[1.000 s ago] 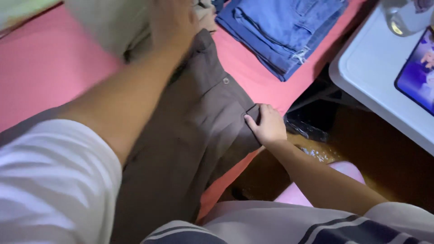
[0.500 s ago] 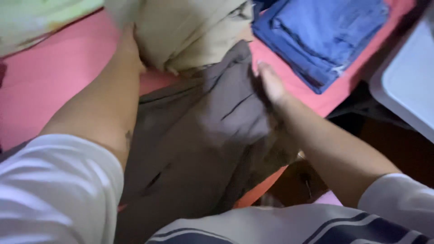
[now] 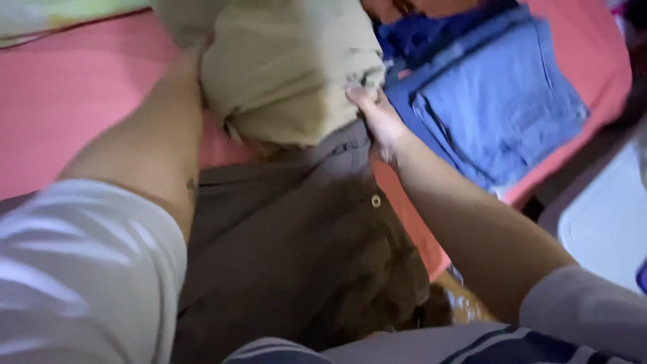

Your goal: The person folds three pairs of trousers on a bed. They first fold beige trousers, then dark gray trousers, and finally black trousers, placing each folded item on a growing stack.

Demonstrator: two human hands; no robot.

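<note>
Brown trousers point(image 3: 290, 256) spread on pink sheet point(image 3: 74, 101), nearest the body, button facing up. Right hand point(image 3: 379, 120) grasps their far edge, fingers touching the beige garment point(image 3: 290, 74) bunched just beyond. Left forearm runs up beside that bundle; left hand hidden behind it, grip state can't tell. Folded blue jeans point(image 3: 499, 108) right of right hand, further out.

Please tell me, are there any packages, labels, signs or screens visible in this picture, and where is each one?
None can be made out. Only cloth shows: a brown garment, a beige garment and folded blue jeans on a pink surface. A dark blue sliver at the right edge is too cut off to identify.
</note>
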